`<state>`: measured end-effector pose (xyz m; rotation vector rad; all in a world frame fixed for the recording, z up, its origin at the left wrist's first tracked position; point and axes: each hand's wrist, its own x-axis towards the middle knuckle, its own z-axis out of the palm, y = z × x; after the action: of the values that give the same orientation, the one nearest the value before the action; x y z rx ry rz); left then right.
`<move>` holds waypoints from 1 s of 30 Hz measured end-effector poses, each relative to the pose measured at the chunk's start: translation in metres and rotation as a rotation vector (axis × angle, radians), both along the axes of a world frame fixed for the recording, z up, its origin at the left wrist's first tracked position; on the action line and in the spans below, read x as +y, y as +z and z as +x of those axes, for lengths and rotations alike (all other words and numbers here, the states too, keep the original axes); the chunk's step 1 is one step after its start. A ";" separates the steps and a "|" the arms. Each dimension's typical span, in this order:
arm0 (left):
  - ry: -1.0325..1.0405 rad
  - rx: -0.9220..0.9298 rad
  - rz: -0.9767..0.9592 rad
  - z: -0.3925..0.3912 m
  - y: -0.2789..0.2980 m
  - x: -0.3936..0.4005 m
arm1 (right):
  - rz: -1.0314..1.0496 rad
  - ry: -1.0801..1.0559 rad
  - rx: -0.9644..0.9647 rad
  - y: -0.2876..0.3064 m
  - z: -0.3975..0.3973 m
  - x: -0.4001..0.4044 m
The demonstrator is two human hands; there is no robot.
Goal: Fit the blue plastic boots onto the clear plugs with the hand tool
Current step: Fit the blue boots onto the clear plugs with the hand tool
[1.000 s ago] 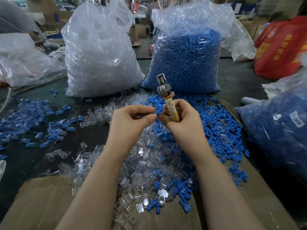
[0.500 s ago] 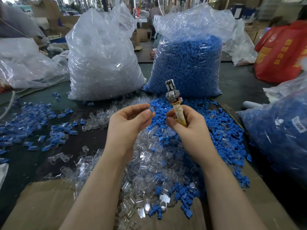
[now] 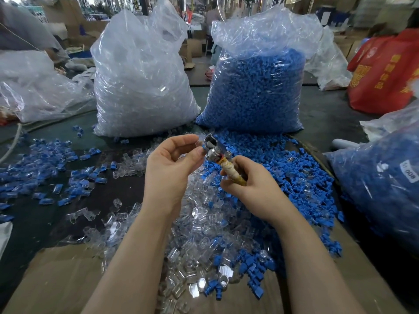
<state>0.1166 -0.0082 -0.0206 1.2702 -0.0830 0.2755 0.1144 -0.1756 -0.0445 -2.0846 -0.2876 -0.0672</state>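
Two hands meet just above the mixed heap of clear plugs and blue boots on the table. A second ago the hand tool stood nearly upright in the right hand, its metal head clear of the other hand; now it has tipped over toward the left, and the left hand has come up so its fingertips sit right against the head. That change suggests the loading step is under way, with a part being seated on the tool before the press (a judgement, not something plainly shown).

The right hand's fingers are curled round the tool's yellowish wrapped handle, gripping it. The left hand's thumb and forefinger are pinched together at the head; something small and clear seems to be between them, but what it is cannot be told, blurred as it is.

The tool's long axis runs diagonally, handle low and to the right, metal head high and to the left, pointing toward the clear bag. The blue bag stands just behind the hands.
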 end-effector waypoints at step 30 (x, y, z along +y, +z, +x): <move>0.099 0.452 -0.625 0.012 0.000 0.062 | -0.445 -0.334 -0.210 -0.005 0.004 -0.012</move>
<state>0.1286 0.0535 -0.0211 0.6881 0.4256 0.0790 0.1185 -0.1874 -0.0492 -2.5567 -0.0793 -0.4608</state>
